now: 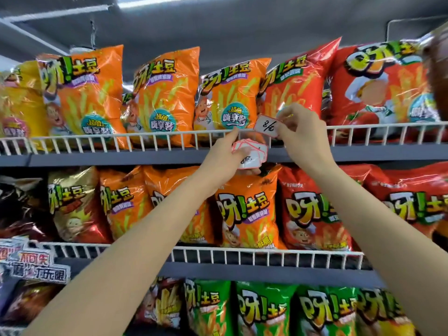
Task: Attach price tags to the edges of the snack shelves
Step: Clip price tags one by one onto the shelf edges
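Right now the right hand (299,132) pinches a price tag (267,126) level with the top shelf's wire rail (145,135), its long side tilted; left hand (226,154) grips spare tags (252,155) just below.

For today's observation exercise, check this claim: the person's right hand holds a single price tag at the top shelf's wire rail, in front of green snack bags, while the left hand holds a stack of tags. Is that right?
One detail is wrong. The head view shows the bags behind the price tag are orange and red; green bags sit on the lowest shelf. The rest stands: right hand holds the tag at the wire rail, left hand holds the stack of tags.
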The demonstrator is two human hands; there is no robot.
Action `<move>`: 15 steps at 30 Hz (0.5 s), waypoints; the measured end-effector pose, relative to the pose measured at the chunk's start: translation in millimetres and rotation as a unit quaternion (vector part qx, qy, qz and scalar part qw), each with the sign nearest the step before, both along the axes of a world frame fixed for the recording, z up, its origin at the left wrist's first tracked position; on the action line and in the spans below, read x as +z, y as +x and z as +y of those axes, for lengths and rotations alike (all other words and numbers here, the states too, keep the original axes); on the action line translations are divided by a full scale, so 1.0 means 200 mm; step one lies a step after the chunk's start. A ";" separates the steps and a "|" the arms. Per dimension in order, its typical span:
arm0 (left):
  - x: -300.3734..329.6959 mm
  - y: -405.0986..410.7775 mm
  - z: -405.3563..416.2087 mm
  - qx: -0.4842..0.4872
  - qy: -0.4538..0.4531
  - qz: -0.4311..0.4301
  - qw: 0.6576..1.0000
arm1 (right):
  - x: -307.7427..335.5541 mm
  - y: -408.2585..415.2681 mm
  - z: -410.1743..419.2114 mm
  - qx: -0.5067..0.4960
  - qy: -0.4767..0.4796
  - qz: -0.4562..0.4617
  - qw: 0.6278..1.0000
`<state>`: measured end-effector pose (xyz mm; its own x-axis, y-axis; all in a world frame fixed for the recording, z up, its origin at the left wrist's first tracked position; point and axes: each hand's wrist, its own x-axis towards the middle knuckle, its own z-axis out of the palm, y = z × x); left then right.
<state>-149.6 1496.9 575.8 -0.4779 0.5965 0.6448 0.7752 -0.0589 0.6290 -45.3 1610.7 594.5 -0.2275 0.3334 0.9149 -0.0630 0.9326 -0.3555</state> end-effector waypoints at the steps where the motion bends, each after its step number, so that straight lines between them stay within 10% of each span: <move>1: 0.00 0.00 0.01 0.001 0.007 0.007 1.000 | 0.00 0.01 0.00 -0.007 0.004 -0.004 1.000; 15: -0.03 0.02 0.02 -0.053 0.028 -0.075 0.995 | 0.01 0.04 0.00 -0.003 0.032 -0.017 0.999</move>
